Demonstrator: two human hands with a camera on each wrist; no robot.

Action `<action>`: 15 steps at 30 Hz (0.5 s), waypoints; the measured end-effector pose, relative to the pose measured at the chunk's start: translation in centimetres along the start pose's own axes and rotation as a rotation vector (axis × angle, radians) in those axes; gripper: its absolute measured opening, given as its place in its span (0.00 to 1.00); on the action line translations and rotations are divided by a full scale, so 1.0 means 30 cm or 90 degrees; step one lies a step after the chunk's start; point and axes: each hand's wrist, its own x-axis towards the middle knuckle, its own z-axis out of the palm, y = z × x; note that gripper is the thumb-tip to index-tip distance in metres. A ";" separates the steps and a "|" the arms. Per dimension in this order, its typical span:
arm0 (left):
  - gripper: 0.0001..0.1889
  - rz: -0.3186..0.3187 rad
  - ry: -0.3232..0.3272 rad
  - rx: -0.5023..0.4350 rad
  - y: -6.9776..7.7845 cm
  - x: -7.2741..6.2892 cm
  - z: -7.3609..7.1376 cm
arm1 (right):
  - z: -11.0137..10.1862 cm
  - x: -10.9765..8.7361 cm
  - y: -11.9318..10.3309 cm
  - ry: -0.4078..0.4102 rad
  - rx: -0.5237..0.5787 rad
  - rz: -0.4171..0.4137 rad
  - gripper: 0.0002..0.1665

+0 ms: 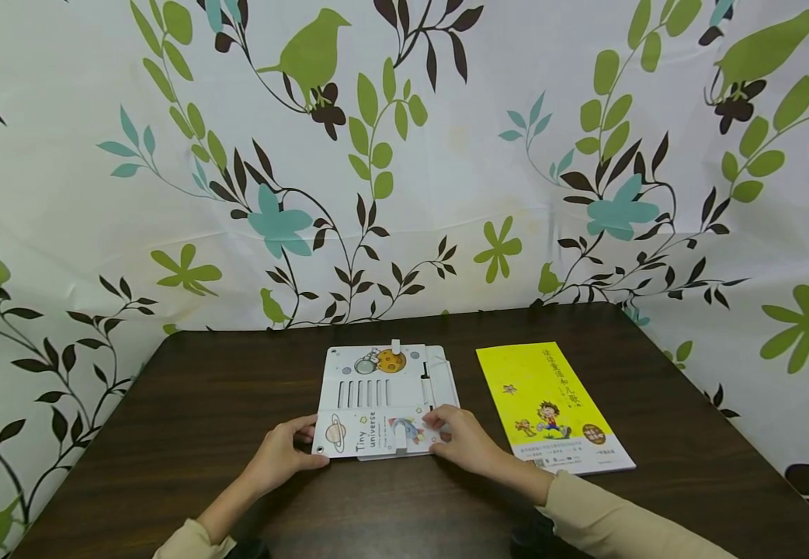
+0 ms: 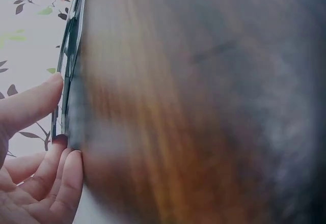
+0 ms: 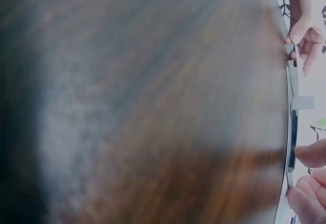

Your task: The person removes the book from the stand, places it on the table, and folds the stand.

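A white folded book stand (image 1: pixel 365 394), printed with planets, an astronaut and the words "Tiny universe", lies flat on the table. At its lower left corner my left hand (image 1: pixel 275 458) grips the edge. My right hand (image 1: pixel 470 444) pinches the lower right part between thumb and fingers. Seen edge-on in the left wrist view, the stand (image 2: pixel 66 61) has the left thumb (image 2: pixel 35 102) on one face and fingertips at its end. A small white clip (image 3: pixel 304 103) sticks out from the stand's edge in the right wrist view, between the two hands.
A yellow book (image 1: pixel 547 404) with a cartoon child on its cover lies to the right of the stand. Both are on a dark brown wooden table (image 1: pixel 223 388). Behind it hangs a white cloth (image 1: pixel 446 155) patterned with leaves and birds.
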 end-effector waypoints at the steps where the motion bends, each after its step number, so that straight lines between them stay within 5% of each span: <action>1: 0.35 0.006 -0.007 0.000 -0.002 0.002 -0.003 | -0.002 0.001 0.000 -0.005 0.000 0.003 0.18; 8: 0.34 0.039 -0.076 0.014 -0.005 0.015 -0.048 | -0.047 0.004 0.003 -0.055 0.014 0.032 0.19; 15: 0.36 0.066 -0.037 0.075 -0.010 0.033 -0.090 | -0.135 0.005 0.030 -0.108 0.019 -0.015 0.17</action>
